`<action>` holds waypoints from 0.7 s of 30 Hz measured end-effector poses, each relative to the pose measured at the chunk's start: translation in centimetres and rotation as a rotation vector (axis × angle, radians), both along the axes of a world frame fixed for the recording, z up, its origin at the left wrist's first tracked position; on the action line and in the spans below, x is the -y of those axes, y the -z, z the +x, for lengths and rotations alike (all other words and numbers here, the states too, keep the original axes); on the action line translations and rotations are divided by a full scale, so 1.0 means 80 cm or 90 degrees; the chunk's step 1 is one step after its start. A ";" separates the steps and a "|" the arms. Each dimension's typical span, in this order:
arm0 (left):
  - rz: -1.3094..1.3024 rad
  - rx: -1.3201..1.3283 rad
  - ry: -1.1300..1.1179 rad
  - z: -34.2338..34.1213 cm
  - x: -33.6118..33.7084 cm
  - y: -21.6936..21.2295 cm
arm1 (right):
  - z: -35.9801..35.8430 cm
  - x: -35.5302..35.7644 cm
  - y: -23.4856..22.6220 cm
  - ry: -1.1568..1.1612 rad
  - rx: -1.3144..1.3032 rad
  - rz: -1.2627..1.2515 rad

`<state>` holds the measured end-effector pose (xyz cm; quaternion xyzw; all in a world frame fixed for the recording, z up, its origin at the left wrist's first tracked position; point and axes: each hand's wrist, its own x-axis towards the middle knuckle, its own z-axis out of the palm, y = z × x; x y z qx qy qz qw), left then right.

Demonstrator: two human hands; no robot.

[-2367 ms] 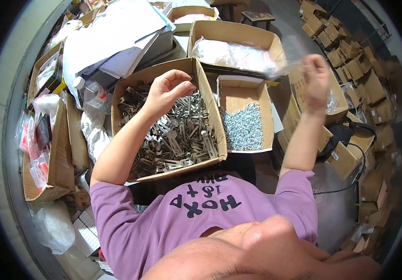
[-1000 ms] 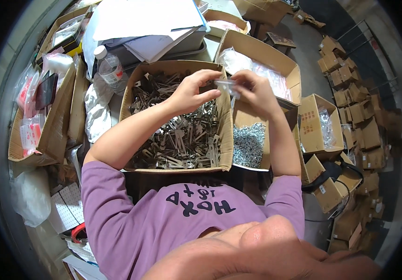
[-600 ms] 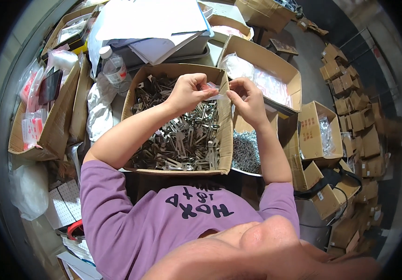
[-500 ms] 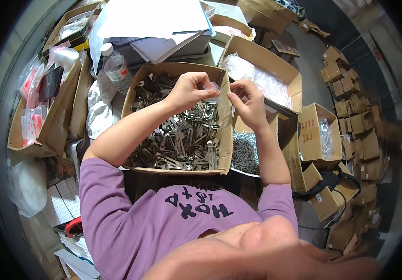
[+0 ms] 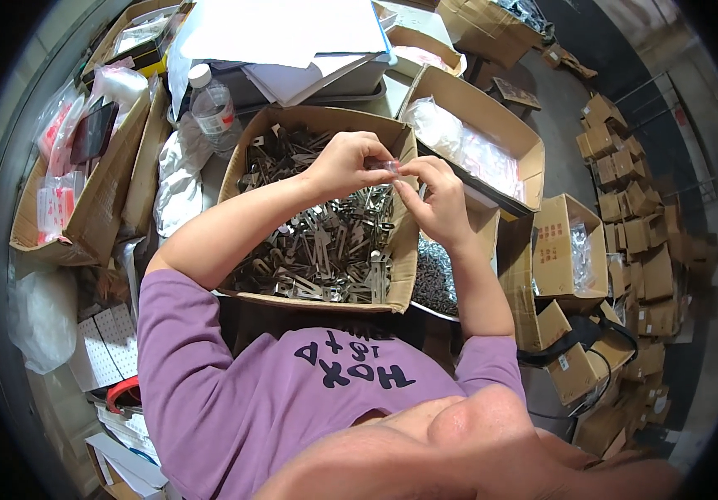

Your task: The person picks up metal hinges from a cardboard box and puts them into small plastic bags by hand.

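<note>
Both my hands meet over the far right corner of a cardboard box [image 5: 319,302] heaped with flat metal clips [image 5: 325,258]. Between them is a small clear plastic bag [image 5: 389,166] with a reddish edge. My left hand [image 5: 349,164] is closed, pinching the bag between thumb and fingers. From the other side, my right hand [image 5: 438,198] pinches the bag's right end with its fingertips. Whether anything lies inside the bag is too small to tell. Below my right wrist, a round container of small silvery metal parts [image 5: 435,279] stands beside the box.
Behind the clips, a water bottle [image 5: 213,112] stands left of a grey tray with papers [image 5: 292,37]. At the far right, an open box [image 5: 534,187] holds plastic bags. A box with a dark phone [image 5: 94,133] stands left. Small cartons [image 5: 625,192] are piled on the right.
My right hand has moved left and its fingertips now meet the small bag; before, they were apart from it. My left hand has shifted slightly right, still holding the bag.
</note>
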<state>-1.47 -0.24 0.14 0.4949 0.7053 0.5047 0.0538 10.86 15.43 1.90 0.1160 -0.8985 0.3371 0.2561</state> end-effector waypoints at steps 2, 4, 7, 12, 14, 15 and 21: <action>0.004 -0.037 0.009 0.001 0.000 0.001 | 0.002 0.003 -0.001 0.022 0.016 -0.010; 0.009 -0.050 0.005 0.003 0.000 0.001 | 0.005 0.007 -0.006 0.042 0.054 -0.046; -0.051 -0.111 0.025 0.006 0.002 0.001 | 0.004 0.004 0.002 -0.014 0.092 0.002; -0.023 -0.308 -0.059 0.014 0.002 0.000 | 0.005 0.005 0.002 0.020 0.111 0.162; -0.048 -0.317 -0.058 0.013 0.000 0.006 | 0.006 0.017 0.000 -0.009 0.149 0.187; -0.102 -0.272 -0.030 0.011 0.000 0.004 | 0.004 0.018 0.000 -0.022 0.170 0.180; -0.065 -0.033 -0.059 -0.026 0.004 0.005 | -0.010 0.021 -0.011 0.016 0.076 0.094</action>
